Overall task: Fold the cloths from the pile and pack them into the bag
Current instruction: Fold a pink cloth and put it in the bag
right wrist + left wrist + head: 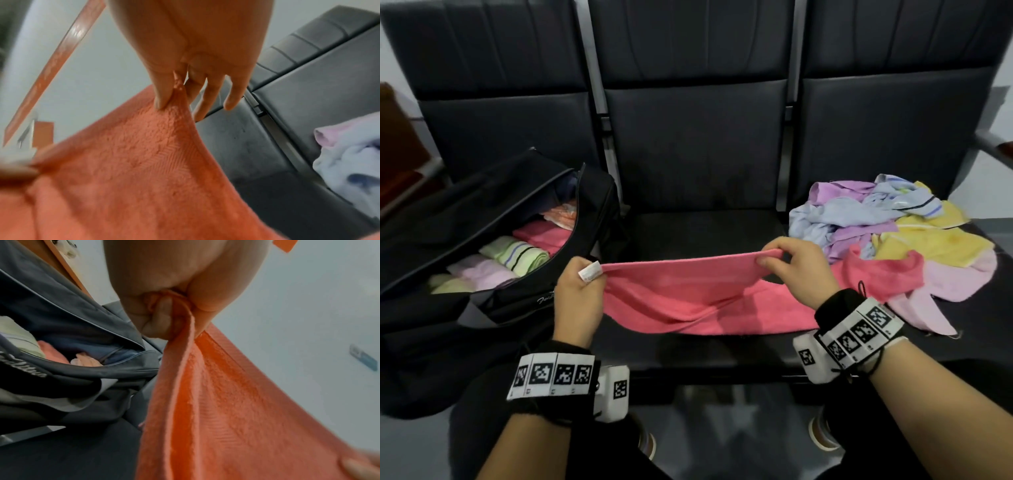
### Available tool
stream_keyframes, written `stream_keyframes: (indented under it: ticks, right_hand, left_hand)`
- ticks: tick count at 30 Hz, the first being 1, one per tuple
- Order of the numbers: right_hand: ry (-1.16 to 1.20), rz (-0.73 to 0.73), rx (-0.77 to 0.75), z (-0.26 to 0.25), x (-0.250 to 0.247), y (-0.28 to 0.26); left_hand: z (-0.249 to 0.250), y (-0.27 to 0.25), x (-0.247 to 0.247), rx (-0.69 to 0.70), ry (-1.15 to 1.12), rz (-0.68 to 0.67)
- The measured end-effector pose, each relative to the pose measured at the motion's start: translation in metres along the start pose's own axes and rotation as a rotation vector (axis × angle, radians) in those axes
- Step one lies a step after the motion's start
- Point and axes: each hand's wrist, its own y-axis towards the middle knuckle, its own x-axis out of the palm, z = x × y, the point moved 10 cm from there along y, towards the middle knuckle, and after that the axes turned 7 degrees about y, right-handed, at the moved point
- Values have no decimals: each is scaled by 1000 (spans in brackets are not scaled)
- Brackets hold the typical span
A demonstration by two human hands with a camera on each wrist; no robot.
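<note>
A pink cloth (681,291) is stretched above the middle seat between both hands. My left hand (580,291) grips its left corner, where a white label sticks out; in the left wrist view the fingers (158,318) are curled round the cloth (216,402). My right hand (794,263) pinches the right corner between thumb and forefinger, and the right wrist view shows the same pinch on the cloth (144,162). The cloth's lower part sags onto the seat, and its right end trails toward the pile (893,233). The open black bag (493,246) holds several folded cloths.
The pile of lilac, blue, yellow and pink cloths lies on the right seat of a black bench (695,154). The bag rests on the left seat. My knees and shoes show below the bench's front edge.
</note>
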Motion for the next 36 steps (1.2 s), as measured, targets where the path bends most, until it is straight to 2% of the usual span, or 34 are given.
stream_keyframes:
  ticks: [2, 4, 6, 8, 11, 13, 15, 18, 21, 24, 27, 29, 31, 33, 36]
  right_hand:
    - [104, -17, 14, -6, 7, 1]
    - [126, -68, -29, -23, 20, 2]
    - [146, -117, -89, -45, 36, 1]
    - [187, -147, -110, -61, 52, -1]
    - [214, -182, -104, -75, 72, -4]
    - [220, -226, -115, -81, 82, -5]
    - [204, -281, -119, -84, 89, -8]
    - [152, -331, -126, -85, 94, -12]
    - [107, -353, -146, -80, 90, -11]
    - [-10, -439, -164, -60, 84, -16]
    - [-206, -461, -133, -22, 68, -18]
    - [-359, -411, -56, 7, 49, -13]
    - [-385, -296, 6, 22, 24, -6]
    - [-289, -157, 19, 21, 4, 0]
    - [-96, -70, -6, -3, 3, 7]
  left_hand:
    - [-11, 0, 14, -68, 212, -130]
    - [-5, -9, 33, -48, 429, -274]
    - [28, -19, 49, 78, 333, -308]
    - [68, -32, 62, 184, 104, -363]
    - [107, -50, 80, 259, -92, -524]
    - [118, -54, 84, 272, -107, -553]
    - [119, -54, 84, 276, -71, -529]
    - [119, -52, 80, 355, -7, -474]
    - [111, -40, 62, 336, -104, -371]
    - [88, -16, 26, 196, -331, -186]
    - [65, 5, -20, 115, -405, 65]
    - [49, 13, -49, 58, -414, 250]
    - [32, 18, -66, -5, -387, 365]
    - [22, 22, -61, -59, -293, 338]
    - [19, 19, -23, -100, -244, 138]
